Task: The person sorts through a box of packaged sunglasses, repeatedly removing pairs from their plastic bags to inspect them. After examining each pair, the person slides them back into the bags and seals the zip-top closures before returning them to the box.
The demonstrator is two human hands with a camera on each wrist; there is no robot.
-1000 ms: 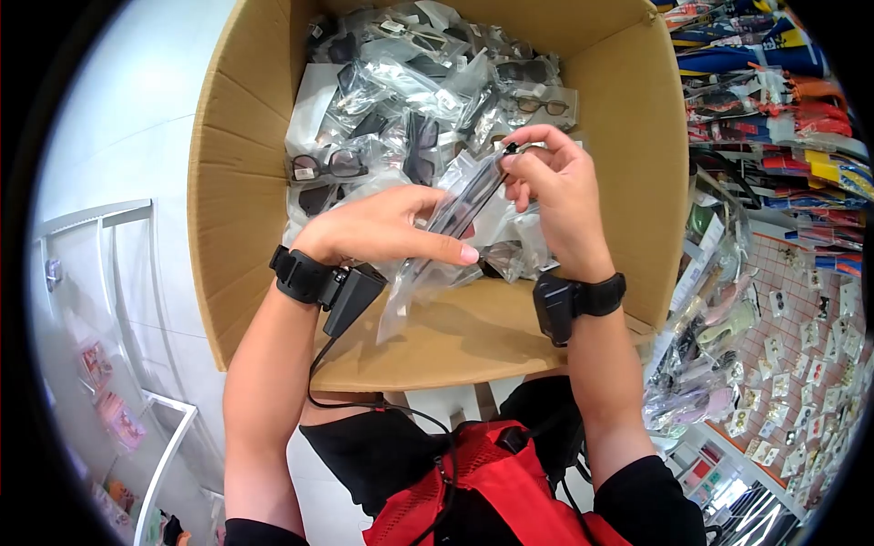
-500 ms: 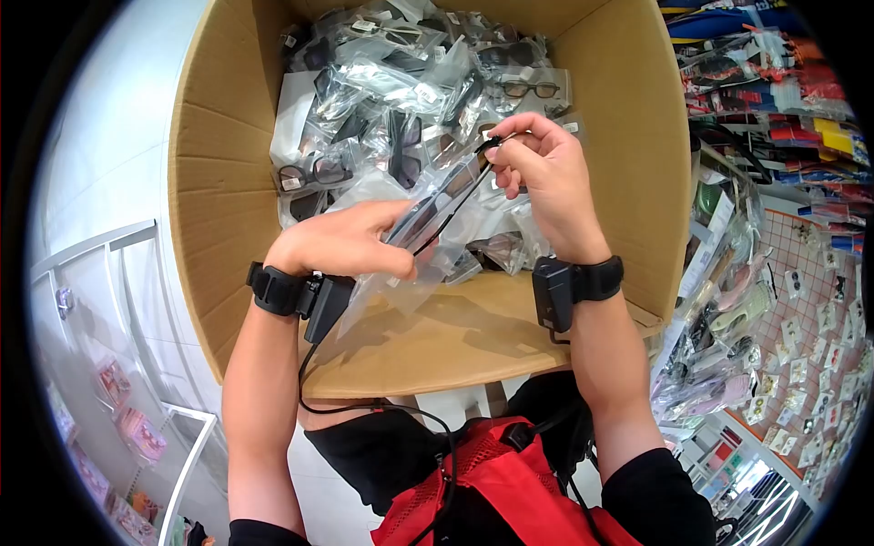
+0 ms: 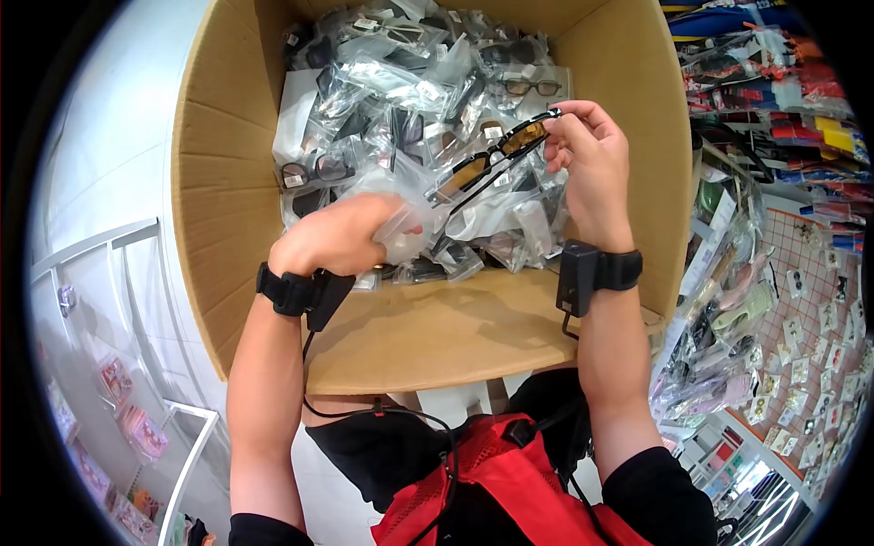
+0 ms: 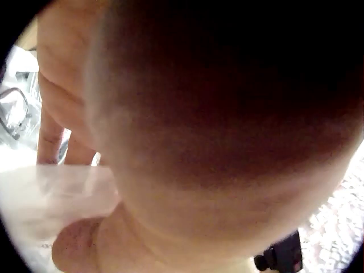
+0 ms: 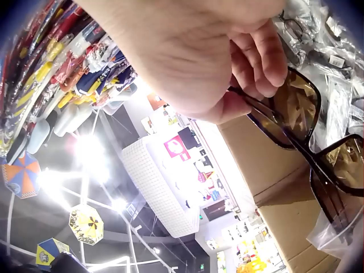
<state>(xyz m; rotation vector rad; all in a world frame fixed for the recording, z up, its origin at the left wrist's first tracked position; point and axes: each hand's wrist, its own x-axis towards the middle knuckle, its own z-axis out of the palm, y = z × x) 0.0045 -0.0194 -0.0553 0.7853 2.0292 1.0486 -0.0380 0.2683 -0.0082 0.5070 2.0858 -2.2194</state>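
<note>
My right hand [image 3: 590,150] pinches one end of a pair of sunglasses [image 3: 523,138] with dark frames and amber lenses. In the right wrist view the amber lenses [image 5: 298,108] show large beside the curled fingers. My left hand [image 3: 332,235] grips a clear plastic bag [image 3: 408,218], whose film lies over the fingers and reaches toward the far end of the sunglasses. The left wrist view is mostly filled by the palm, with the bag [image 4: 34,190] between thumb and fingers. Both hands are over an open cardboard box [image 3: 437,350].
Bagged glasses [image 3: 391,86] are heaped inside the box. To the right hang packaged goods [image 3: 819,100] and a grid panel [image 3: 801,337] of small carded items. A white metal rack [image 3: 187,455] stands at the left.
The sunglasses, earlier inside the bag, now stand mostly out of it. My right hand has moved right and up with them, while the left hand stays back with the bag crumpled.
</note>
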